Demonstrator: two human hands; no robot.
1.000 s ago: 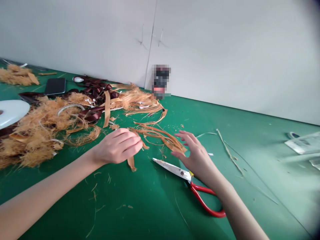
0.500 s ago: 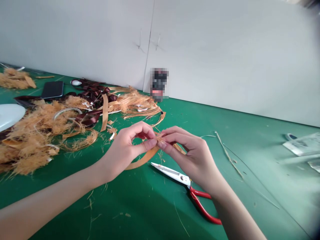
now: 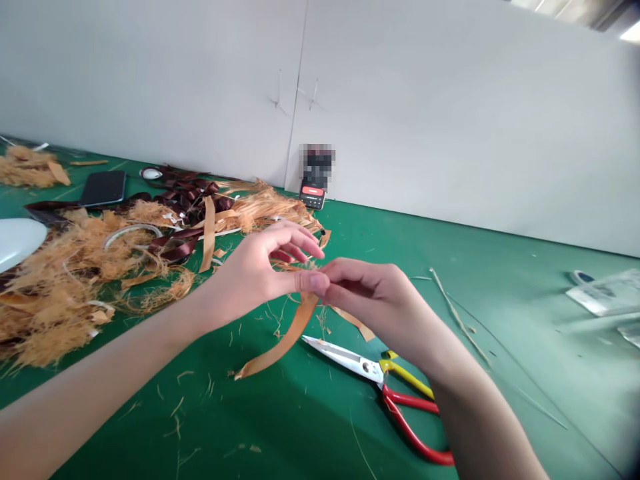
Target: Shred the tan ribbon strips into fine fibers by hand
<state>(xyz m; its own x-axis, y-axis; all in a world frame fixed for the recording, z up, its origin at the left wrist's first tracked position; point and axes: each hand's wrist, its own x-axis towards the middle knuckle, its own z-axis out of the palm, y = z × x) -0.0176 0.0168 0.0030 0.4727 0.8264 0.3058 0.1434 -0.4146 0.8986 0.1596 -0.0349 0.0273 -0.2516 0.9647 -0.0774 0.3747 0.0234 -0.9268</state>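
Observation:
My left hand (image 3: 260, 270) and my right hand (image 3: 380, 303) meet above the green table (image 3: 500, 347), fingertips pinched together on the top end of a tan ribbon strip (image 3: 283, 340). The strip hangs down from the pinch and its lower end rests on the table. A second short tan piece (image 3: 353, 321) shows under my right hand. Red-handled scissors (image 3: 385, 383) lie on the table just below my right wrist, blades pointing left.
A heap of frayed tan ribbon and threads (image 3: 65, 273) fills the left side, with dark maroon ribbon (image 3: 187, 193), a black phone (image 3: 103, 188) and a white disc (image 3: 17, 237). A small device (image 3: 313, 193) stands by the white wall. Clear packets (image 3: 605, 293) lie at the right edge.
My right hand came from open over the scissors to meet the left hand. Both now pinch the tan strip, which has been lifted so it hangs down.

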